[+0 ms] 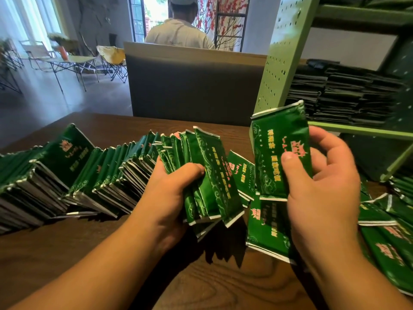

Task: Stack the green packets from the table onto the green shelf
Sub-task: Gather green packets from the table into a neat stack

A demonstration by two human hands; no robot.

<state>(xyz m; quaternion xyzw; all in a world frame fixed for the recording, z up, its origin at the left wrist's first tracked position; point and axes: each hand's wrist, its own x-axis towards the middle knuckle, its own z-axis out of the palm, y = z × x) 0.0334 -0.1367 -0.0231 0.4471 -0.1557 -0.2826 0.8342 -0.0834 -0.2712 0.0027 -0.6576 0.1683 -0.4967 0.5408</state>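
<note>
My left hand (pixel 169 193) grips a fanned bunch of green packets (pixel 201 171) above the dark wooden table (pixel 67 260). My right hand (pixel 321 186) pinches a single green packet (pixel 271 153) upright, thumb on its printed face. A long leaning row of green packets (pixel 73 175) runs across the table to the left. More packets (pixel 266 227) lie flat under my right hand and at the right edge. The green shelf (pixel 281 63) stands at the right, with stacks of packets (pixel 339 95) on its middle level.
A grey partition (pixel 192 86) rises behind the table. A person in a white shirt (pixel 178 32) stands beyond it with their back turned. Folding chairs and a small table (pixel 71 61) occupy the room at the far left.
</note>
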